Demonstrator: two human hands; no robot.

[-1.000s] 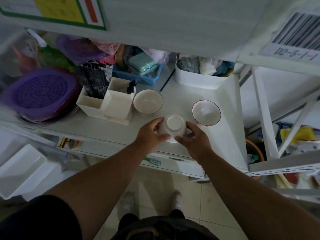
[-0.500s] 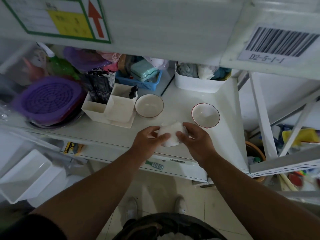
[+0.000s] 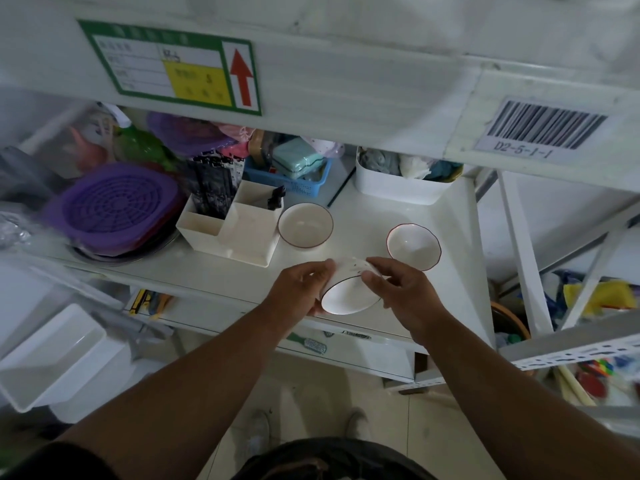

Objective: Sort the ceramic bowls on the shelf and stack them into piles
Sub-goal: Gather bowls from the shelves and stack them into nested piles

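- Bowls are the job: three in view on the white shelf [image 3: 460, 265], two standing apart, one held at the front edge.
- Shelf first, biggest item; purple strainer basket [image 3: 114, 206] on the far left, sits over a metal basin, contents not visible.
- White bin [image 3: 398, 188] at the back right holds crumpled cloths or rags.
- Blue basket [image 3: 294, 178] at the back holds a teal case and small items, too blurred to name.
- Cream divided organizer [image 3: 239, 233]: back cell holds dark packets, another has a small black clip, the front cell looks empty.
- Round bowl [image 3: 305, 225] just beside the organizer, upright, empty, red-brown rim.
- Scalloped bowl [image 3: 414, 245] to the right, upright, empty, well apart from the round one.
- Held bowl [image 3: 351, 292]: a second ago it was bottom-up with the foot facing the camera; now it's tipped so the dark-rimmed mouth faces the viewer, speckled outside on top. Reads as inspected and turned upright, ready to match to a pile; nothing stacked yet.
- Left hand [image 3: 301, 289] grips the held bowl's left side, fingers curled round the wall.
- Right hand [image 3: 401, 292] pinches the right rim, thumb on top.
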